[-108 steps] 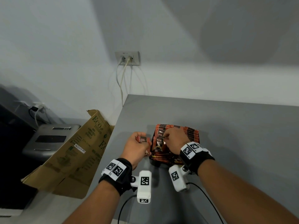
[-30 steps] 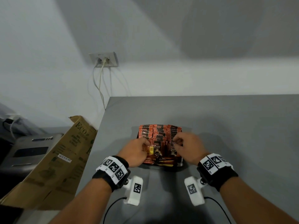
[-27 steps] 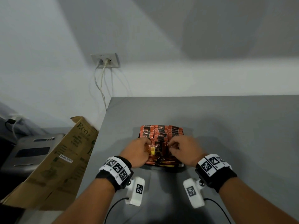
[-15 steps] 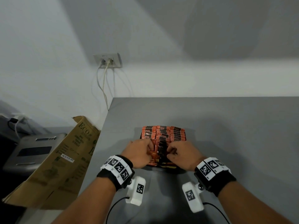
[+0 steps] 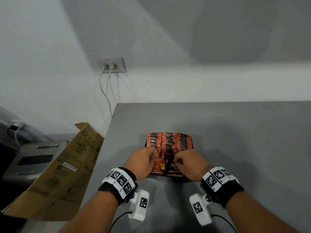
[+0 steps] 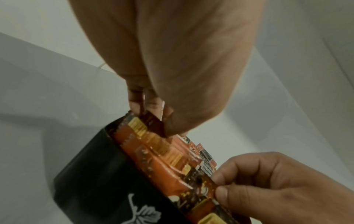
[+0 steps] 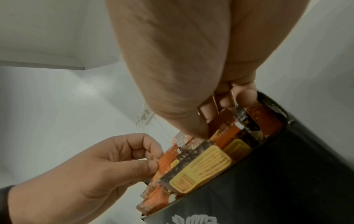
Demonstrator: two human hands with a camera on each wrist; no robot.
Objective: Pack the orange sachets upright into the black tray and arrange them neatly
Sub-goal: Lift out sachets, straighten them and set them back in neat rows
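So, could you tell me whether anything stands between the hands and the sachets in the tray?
Nothing visible does. The left hand and right hand already pinch the orange sachets at the near end of the black tray, fingers directly on the packets.

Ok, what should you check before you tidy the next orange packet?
1. Left hand holds the front sachets at their left end: ok.
2. Right hand pinches them at the right end: ok.
3. Back sachets upright in rows: ok.
4. Front sachets upright: not ok, they lean.
5. Black tray flat on the table: ok.
6. Room left in the tray: cannot tell.
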